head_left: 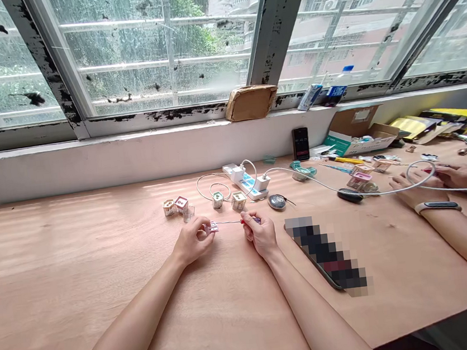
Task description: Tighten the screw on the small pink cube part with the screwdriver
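Observation:
My left hand [191, 241] pinches a small pink and white piece, which looks like a pencil sharpener [213, 227], above the wooden table. In my right hand [262, 234] is a screwdriver [228, 222] with a red and purple handle. Its thin shaft points left, and its tip meets or nearly meets the pink piece; contact is too small to tell. Just beyond my left hand stands a clear little cup [188, 214]. Behind it are a brown-topped sharpener [168, 207] and a pink-topped sharpener [182, 204]. Farther right are a green-topped one [218, 200] and a beige-topped one [238, 200].
A white power strip [248, 184] with plugs and a looping white cable [314, 184] lies behind. A round dark object [277, 202] and a blurred-out phone [315, 261] lie right. Another person's hands [420, 187] work at far right, near tools and an open carton [359, 135].

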The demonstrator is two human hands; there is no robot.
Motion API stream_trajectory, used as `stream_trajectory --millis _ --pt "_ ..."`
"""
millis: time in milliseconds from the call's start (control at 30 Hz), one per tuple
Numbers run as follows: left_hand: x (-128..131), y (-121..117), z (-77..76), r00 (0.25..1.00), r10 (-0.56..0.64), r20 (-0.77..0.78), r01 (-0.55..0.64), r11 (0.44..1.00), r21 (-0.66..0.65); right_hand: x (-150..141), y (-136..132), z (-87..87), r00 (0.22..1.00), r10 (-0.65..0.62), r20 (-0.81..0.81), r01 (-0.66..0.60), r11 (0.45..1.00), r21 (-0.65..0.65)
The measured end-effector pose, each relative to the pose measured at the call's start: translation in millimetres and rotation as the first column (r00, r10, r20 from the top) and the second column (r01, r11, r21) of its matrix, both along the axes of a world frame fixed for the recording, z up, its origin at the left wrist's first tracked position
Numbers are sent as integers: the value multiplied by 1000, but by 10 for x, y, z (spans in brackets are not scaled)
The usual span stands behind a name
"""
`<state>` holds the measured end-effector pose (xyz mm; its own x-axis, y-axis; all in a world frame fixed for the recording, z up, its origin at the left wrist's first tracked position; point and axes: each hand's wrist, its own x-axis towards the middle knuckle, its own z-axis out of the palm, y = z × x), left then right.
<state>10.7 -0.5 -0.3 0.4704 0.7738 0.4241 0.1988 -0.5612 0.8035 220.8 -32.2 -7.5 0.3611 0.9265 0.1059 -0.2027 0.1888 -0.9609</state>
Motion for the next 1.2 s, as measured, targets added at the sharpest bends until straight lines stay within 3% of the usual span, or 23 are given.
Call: stream_trajectory --millis 1200 --pt "7 -21 12 1000 -11 4 11 1000 -25 -41 -12 27 999 35 19 -35 999 17"
